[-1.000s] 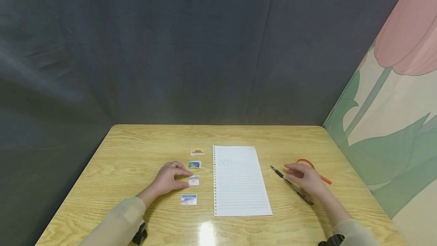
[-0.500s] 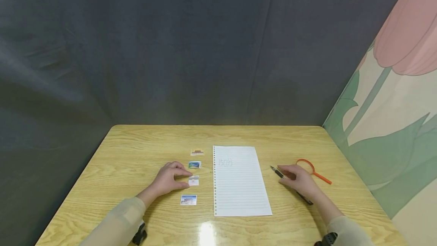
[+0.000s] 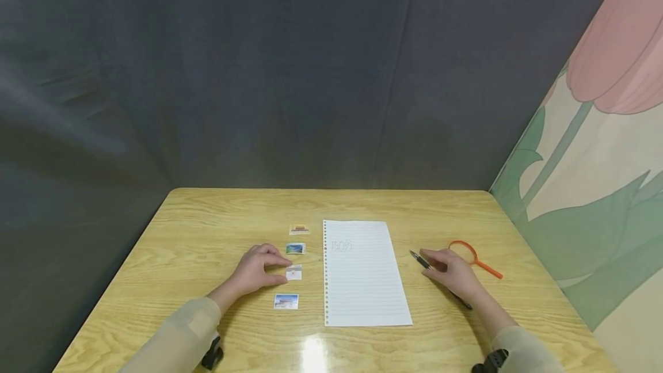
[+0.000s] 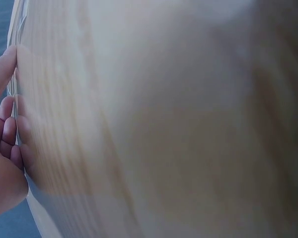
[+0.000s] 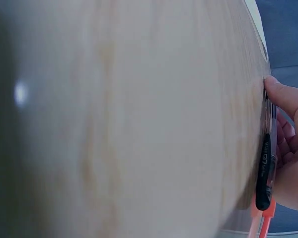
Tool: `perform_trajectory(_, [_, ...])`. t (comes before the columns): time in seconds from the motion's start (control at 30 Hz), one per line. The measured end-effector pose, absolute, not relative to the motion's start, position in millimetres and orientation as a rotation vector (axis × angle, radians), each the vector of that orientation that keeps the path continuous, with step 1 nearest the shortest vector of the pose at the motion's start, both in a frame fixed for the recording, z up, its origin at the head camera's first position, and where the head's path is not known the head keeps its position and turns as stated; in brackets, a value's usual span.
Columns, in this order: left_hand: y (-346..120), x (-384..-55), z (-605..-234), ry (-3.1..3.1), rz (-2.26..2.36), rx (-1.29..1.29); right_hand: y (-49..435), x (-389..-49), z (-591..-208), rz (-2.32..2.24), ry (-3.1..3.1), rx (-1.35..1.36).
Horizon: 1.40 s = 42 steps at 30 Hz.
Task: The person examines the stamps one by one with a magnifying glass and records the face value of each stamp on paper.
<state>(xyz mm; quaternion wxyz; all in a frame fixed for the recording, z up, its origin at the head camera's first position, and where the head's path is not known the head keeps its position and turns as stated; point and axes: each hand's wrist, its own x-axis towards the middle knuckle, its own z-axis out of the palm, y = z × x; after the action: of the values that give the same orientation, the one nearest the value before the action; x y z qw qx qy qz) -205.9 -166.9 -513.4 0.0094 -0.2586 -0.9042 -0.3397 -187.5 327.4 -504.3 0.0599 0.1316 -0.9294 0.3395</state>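
In the head view my left hand rests on the table, thumb and index fingertip at two opposite edges of a small pale stamp. A green-blue stamp and an orange-brown one lie beyond it; a blue stamp lies nearer. My right hand pinches a black pen near its grip, the pen's tip pointing toward the paper. Part of the pen's barrel is hidden under the hand. In the right wrist view the thumb lies at the pen.
A lined sheet of paper with punched holes lies between the hands, with handwriting near its upper left. Behind the right hand lies an orange-red magnifying glass. A dark curtain stands behind the wooden table.
My right hand has moved left and slightly forward along the pen, and its fingers have come to the grip. The magnifying glass shows more fully. My left hand has stayed still.
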Motion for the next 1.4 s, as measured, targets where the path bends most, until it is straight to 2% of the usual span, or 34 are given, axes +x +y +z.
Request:
perform_trajectory(0.5, [-168,-208,-513,-2.826,-1.065,-0.795,323,-188,-506,0.917,-2.784,0.285])
perform_trajectory(0.87, [-169,-208,-516,-2.819,-1.066,-0.803,323,-187,-505,0.996,-2.760,0.275])
perform_trajectory(1.1, [-169,-208,-516,-2.826,-1.055,-0.802,318,-185,-500,1.224,-2.690,0.360])
perform_trajectory(1.4, [-167,-206,-513,-2.819,-1.050,-0.825,312,-186,-490,1.842,-2.627,0.308])
